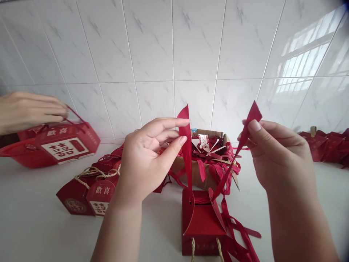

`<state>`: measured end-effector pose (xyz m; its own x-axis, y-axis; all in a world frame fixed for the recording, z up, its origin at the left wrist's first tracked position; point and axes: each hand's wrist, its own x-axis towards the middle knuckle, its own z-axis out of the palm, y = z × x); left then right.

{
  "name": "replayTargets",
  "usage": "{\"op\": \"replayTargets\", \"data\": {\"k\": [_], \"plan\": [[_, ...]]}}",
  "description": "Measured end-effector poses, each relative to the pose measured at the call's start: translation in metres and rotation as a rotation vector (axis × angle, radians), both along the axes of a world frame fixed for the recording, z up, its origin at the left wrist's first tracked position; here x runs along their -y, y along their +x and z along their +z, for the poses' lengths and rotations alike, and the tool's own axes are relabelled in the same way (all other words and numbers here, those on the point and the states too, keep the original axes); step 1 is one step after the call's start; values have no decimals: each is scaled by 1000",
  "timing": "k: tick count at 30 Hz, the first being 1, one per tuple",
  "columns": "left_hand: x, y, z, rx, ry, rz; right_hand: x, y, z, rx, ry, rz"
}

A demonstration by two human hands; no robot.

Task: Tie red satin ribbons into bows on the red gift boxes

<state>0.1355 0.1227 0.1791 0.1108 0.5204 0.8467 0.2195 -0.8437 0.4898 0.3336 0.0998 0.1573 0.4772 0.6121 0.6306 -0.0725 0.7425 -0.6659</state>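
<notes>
A small red gift box stands on the table in front of me, two twisted cord handles hanging down its near side. A red ribbon rises through the holes in its curved top flaps. My left hand holds one ribbon end upright between thumb and fingers, to the left above the box. On the right, my right hand pinches the other end, so the two ends spread in a V. Loose red ribbons lie against the box's right side.
Behind stands a cardboard box full of red ribbons and tags. At left are finished red gift boxes and a red basin. Another person's hand carries a printed gift box by its cord. More red packages sit at right; a tiled wall rises behind.
</notes>
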Motion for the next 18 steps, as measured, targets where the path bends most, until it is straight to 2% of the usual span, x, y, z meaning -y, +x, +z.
{"op": "replayTargets", "data": {"k": [4,10,14,18], "plan": [[0,1,-1,-5,25,-18,-1,0,1,6,-8,-19],[-1,0,-1,-11,19,32,1,-1,0,24,3,-51],[-1,0,-1,-7,81,77,4,-1,1,23,-34,-17],[-1,0,-1,-36,80,85,4,0,3,31,-50,14]]}}
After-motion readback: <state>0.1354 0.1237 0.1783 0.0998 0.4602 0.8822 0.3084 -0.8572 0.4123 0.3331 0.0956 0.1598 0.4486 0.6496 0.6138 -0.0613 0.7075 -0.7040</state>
